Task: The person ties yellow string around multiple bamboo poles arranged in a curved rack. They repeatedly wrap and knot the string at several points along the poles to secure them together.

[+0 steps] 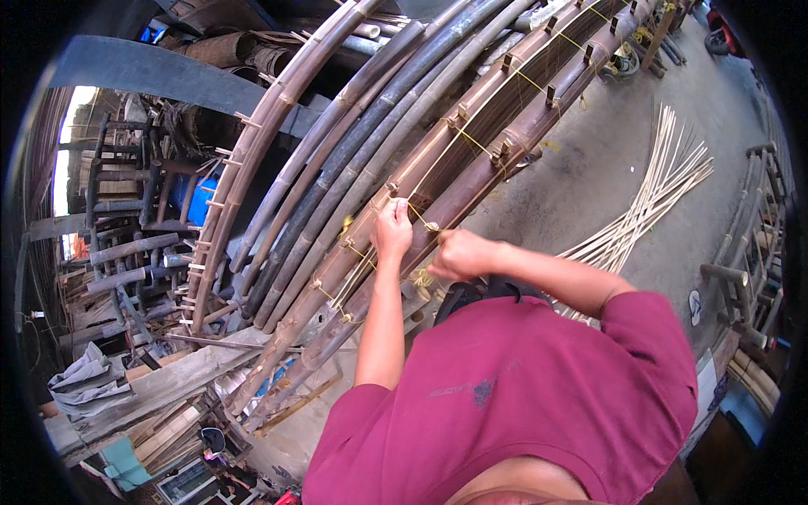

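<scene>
Two long brown bamboo poles run diagonally before me: a far pole (425,156) and a near pole (471,189), with short dark pegs (505,151) standing up from them. Yellow cord (477,143) crosses the gap between them in several places, and thin strips lie lengthwise in that gap. At the far pole, my left hand (392,231) is closed in a pinch on the yellow cord near a peg. My right hand (463,255) is a fist beside the near pole, close to a yellow knot (432,226). What it grips is hidden.
Several dark bamboo poles (337,164) lie beyond, along with a curved pole with pale pegs (261,139). A bundle of split bamboo strips (644,206) spreads on the concrete floor (581,172) at right. Bamboo frames (745,244) stand at the far right.
</scene>
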Motion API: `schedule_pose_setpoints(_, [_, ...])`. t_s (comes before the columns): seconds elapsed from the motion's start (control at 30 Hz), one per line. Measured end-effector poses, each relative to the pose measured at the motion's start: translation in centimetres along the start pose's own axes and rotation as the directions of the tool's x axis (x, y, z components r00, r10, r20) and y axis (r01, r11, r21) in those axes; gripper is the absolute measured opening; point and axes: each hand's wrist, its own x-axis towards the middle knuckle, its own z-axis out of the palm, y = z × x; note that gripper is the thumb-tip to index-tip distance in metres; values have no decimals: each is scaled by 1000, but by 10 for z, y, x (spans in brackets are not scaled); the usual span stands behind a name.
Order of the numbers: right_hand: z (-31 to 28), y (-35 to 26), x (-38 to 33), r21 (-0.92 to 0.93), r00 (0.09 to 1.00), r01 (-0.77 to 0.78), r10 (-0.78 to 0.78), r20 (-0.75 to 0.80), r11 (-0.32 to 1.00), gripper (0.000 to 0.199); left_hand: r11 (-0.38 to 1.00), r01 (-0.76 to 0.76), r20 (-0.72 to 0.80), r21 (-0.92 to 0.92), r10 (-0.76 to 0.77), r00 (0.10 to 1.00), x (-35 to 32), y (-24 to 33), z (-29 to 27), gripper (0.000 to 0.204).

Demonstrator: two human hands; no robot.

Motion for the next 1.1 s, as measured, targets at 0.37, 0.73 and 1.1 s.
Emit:
schedule_pose_setpoints(0.37, [36, -4, -1, 22, 998, -53, 53, -30, 998, 48, 976, -174, -284, 131, 205, 937, 150, -61, 5, 40])
schedule_pose_setpoints(0.73, [115, -69, -5, 904, 586, -282, 688, 428, -322, 44, 947, -95, -56, 307, 118, 991, 0, -81, -125, 35])
schedule_pose_setpoints(1.1, [59, -125, 223, 689, 815, -121, 467, -342, 715, 37, 946, -306, -93, -109, 297, 950, -65, -179, -42, 50])
